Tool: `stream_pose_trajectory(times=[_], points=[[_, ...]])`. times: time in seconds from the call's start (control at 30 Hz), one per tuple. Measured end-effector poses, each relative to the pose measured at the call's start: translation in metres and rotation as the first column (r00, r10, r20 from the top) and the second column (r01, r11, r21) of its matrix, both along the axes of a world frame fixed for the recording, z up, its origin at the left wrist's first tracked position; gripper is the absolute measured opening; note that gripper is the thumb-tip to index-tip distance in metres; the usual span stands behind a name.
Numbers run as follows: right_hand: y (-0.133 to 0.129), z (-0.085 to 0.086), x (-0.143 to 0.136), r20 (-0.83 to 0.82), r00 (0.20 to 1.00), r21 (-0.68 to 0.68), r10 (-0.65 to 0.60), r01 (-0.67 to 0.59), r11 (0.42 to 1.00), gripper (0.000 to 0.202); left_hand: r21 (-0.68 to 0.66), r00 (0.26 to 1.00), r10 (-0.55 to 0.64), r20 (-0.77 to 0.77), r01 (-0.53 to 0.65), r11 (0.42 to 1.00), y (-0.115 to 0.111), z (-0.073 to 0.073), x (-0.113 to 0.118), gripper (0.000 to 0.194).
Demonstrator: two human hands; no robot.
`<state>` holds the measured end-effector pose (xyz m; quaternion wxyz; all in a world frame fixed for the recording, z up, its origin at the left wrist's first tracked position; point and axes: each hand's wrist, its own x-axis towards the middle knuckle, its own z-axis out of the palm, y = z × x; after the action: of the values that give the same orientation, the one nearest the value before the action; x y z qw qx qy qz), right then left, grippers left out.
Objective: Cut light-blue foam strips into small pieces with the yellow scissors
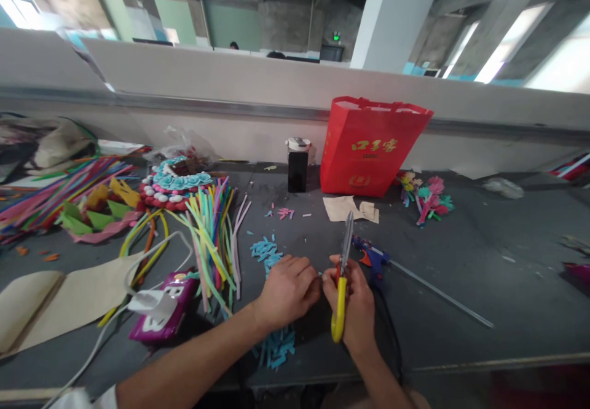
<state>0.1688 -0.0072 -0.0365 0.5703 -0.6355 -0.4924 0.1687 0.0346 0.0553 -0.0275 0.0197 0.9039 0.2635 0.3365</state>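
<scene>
My right hand [358,301] is wrapped round a pair of scissors [345,258] with yellow handles, the blades pointing up and away from me. Close beside it, my left hand [289,289] is closed, its fingertips towards the right hand. Whatever it pinches is hidden or too small to name. Short cut blue pieces [265,250] lie beyond the left hand, and more blue pieces [279,347] are under the left wrist. Just right of the scissors rests a blue glue gun [377,260] with a long clear glue stick [442,292] in its back.
Fuzzy craft stems [214,243] lie left of the hands. Further left are a purple power strip [168,310] with a white plug and a crown-like craft piece [101,212]. At the back stand a red bag [371,147], a phone [297,172] and colourful craft flowers [433,198].
</scene>
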Motion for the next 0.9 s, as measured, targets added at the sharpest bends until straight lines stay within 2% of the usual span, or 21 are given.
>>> stream_pose_trajectory(times=[0.07, 0.1, 0.2, 0.33, 0.4, 0.6, 0.7, 0.8, 0.9], points=[[0.001, -0.001, 0.004, 0.011, 1.000, 0.010, 0.020, -0.020, 1.000, 0.027, -0.220, 0.992, -0.037, 0.123, 0.064, 0.973, 0.002, 0.002, 0.000, 0.010], [0.001, -0.002, 0.006, 0.024, 0.999, 0.013, 0.036, -0.036, 0.999, 0.027, -0.337, 0.982, -0.037, 0.184, 0.099, 0.936, 0.003, 0.003, 0.000, 0.010], [0.002, -0.005, 0.011, 0.082, 0.992, 0.007, 0.095, -0.096, 0.995, 0.027, -0.609, 0.951, 0.011, 0.310, 0.189, 0.771, 0.007, 0.005, -0.002, 0.013], [0.002, -0.007, 0.013, 0.140, 0.980, 0.010, 0.139, -0.142, 0.990, 0.028, -0.781, 0.934, 0.036, 0.356, 0.276, 0.561, 0.011, 0.005, -0.004, 0.010], [0.001, -0.007, 0.013, 0.162, 0.978, 0.025, 0.133, -0.139, 0.990, 0.027, -0.814, 0.929, 0.040, 0.369, 0.302, 0.496, 0.011, 0.006, -0.004, 0.009], [0.000, -0.006, 0.013, 0.174, 0.977, 0.035, 0.121, -0.129, 0.991, 0.026, -0.867, 0.920, 0.056, 0.389, 0.345, 0.361, 0.010, 0.008, -0.002, 0.004], [-0.001, -0.006, 0.012, 0.203, 0.977, 0.075, 0.063, -0.080, 0.994, 0.027, -0.875, 0.871, 0.168, 0.462, 0.417, 0.247, 0.012, 0.008, -0.003, 0.006], [-0.004, -0.008, 0.011, 0.274, 0.962, 0.083, -0.012, -0.012, 0.996, 0.033, -0.813, 0.731, 0.363, 0.578, 0.554, 0.178, 0.017, 0.009, -0.006, 0.009], [-0.008, -0.011, 0.008, 0.393, 0.919, 0.067, -0.017, -0.010, 0.998, 0.039, -0.688, 0.533, 0.506, 0.679, 0.701, 0.185, 0.021, 0.011, -0.010, 0.010]])
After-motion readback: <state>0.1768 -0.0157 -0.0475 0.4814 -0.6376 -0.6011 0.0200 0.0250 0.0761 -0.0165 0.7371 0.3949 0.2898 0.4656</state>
